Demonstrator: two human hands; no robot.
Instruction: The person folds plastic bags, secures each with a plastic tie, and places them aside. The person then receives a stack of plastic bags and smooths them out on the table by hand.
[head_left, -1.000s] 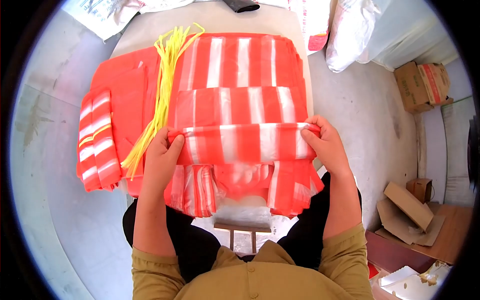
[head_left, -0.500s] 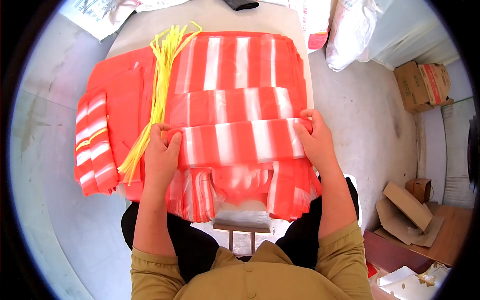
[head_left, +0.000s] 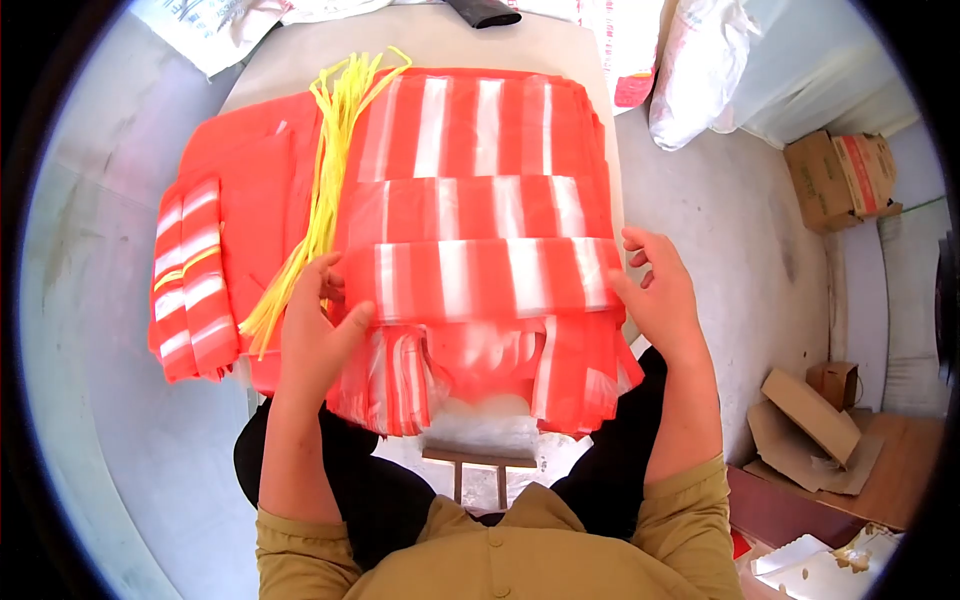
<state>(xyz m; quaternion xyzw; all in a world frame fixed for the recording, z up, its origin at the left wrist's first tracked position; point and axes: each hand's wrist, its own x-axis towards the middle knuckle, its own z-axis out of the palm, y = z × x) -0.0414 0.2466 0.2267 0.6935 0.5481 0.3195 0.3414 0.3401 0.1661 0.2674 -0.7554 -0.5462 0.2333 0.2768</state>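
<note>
1. Head view, change: both hands have let go of the ends of the folded striped band (head_left: 495, 282), the fingers spreading apart since the earlier frame; the band now lies flat on the near half of the striped plastic stack (head_left: 458, 130).
2. Head view, grip: left hand (head_left: 322, 338) is at the band's left end, thumb and fingers apart, nothing pinched. Right hand (head_left: 664, 300) is at the right end, likewise apart. Whether either thumb touches the film cannot be told.
3. Head view, surroundings: yellow strips (head_left: 336, 150) lie along the stack's left side; farther left are plain red sheeting (head_left: 255, 205) and a tied striped bundle (head_left: 190, 285). All rest on the table (head_left: 420, 38).
4. Head view, handling: in this inspector's judgement, folding goes best with both ends level, even tension, and the film smoothed from the middle outward to expel air; slippery layers may otherwise skew or spring open.
5. Head view, count: hands, two; folded band, one; striped stack, one, its layers uncountable; tied bundle, one; bunch of yellow strips, one, single strips too overlapped to count.
</note>
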